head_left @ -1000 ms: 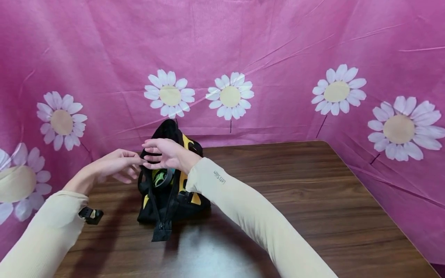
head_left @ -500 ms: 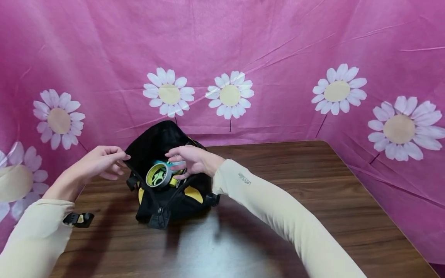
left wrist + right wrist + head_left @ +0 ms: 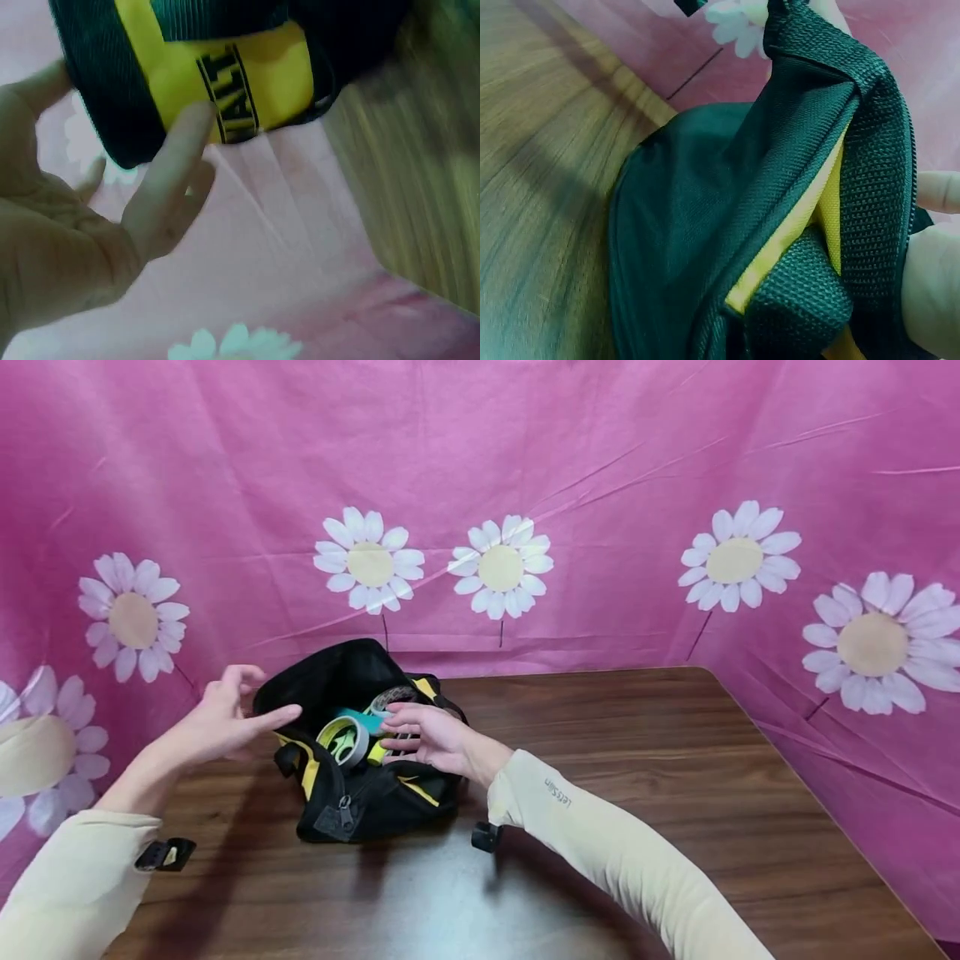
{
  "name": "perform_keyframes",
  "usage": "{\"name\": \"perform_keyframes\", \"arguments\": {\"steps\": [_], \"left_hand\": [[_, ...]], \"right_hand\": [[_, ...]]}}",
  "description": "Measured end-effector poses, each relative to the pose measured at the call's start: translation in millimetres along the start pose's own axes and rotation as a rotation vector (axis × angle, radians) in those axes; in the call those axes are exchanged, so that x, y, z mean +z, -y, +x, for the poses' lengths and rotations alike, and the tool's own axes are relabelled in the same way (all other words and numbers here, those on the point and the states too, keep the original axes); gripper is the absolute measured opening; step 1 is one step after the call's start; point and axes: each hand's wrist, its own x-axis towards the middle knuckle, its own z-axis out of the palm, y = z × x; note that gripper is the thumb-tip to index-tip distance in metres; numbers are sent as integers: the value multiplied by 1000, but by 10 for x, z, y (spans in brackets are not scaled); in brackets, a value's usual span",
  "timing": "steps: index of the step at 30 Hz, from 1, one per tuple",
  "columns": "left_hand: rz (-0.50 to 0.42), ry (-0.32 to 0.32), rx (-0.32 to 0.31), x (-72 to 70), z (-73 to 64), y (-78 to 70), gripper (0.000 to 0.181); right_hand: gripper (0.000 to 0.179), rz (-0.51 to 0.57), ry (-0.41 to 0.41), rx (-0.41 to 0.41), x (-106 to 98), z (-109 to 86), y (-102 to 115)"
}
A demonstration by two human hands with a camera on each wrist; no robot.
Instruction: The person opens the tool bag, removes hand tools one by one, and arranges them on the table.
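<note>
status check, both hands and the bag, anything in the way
Left hand at left rim of bag, thumb out. Right hand over its right side, partly blocking head view inside. Bag open on table, tape roll inside.

Table (image 3: 637, 752), brown wood-grain top with darker streaks, rounded far corner at two o'clock. Bearing directly, toward ten o'clock, one black-and-yellow fabric bag (image 3: 382, 797), upright and open-mouthed.
</note>
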Motion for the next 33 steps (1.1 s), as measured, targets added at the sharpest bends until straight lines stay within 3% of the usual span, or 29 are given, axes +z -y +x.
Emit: {"name": "perform_keyframes", "arguments": {"steps": [3, 6, 9, 12, 19, 25, 33], "left_hand": [[103, -13, 111, 96, 2, -54, 64], [69, 83, 84, 104, -34, -33, 76], [13, 143, 31, 45, -80, 41, 91], [-37, 181, 32, -7, -93, 125, 98], [-58, 221, 87, -18, -70, 257, 105], [-100, 254, 69, -1, -78, 310, 110], [-112, 252, 37, 98, -75, 393, 109]], "right_hand": [[54, 7, 8, -12, 14, -2, -40], [51, 17, -4, -22, 24, 14, -102], [49, 23, -14, -37, 42, 47, -188], [52, 34, -24, -47, 62, 90, -283], [58, 67, -2, -65, 39, 137, -429], [52, 45, -16, -106, -19, 149, -498], [52, 24, -30, -120, -1, 166, -658]]}}
